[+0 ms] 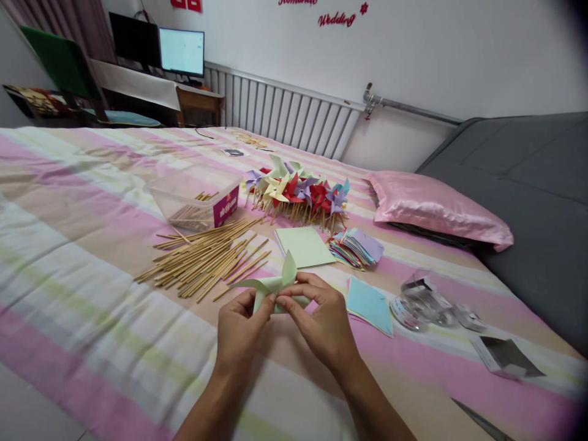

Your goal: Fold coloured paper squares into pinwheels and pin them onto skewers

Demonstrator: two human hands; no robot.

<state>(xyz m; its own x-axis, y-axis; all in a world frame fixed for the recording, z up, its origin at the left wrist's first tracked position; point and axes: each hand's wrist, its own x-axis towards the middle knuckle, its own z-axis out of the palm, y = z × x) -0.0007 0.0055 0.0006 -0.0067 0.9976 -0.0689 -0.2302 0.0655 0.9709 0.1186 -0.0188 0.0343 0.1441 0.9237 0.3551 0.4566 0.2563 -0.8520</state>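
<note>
Item held: pale green paper pinwheel point(275, 286), partly folded, pinched at its centre between both hands, raised just above the bed point(92, 257).
Left hand point(241, 327): closed on the pinwheel, thumb and fingertips gripping its lower left part from the near side.
Right hand point(321, 318): closed on the pinwheel, fingers curled over its centre from the right, thumb meeting the left thumb.
Nearer hand: neither; both sit at the hub, fingertips touching.
Pinwheel lie: directly ahead of the hands; one blade points up and away, another runs out to the left, roughly level.
Bamboo sticks point(206, 257): loose spread on the bed, ahead and left of the hands, long axes running from near-left to far-right; closest ends lie just beside the left blade. Left hand is on that side.
Clear plastic box point(197, 199): beyond the sticks, holding more sticks.
Green paper sheet point(304, 246): flat, just beyond the pinwheel.
Stack of coloured paper squares point(358, 248): right of the green sheet.
Blue paper sheet point(370, 303): flat, just right of the right hand.
Finished pinwheels point(298, 190): mixed-colour heap, well beyond the hands.
Tape rolls point(420, 300): clear, right of the blue sheet.
Pink pillow point(436, 208): far right of the bed.
</note>
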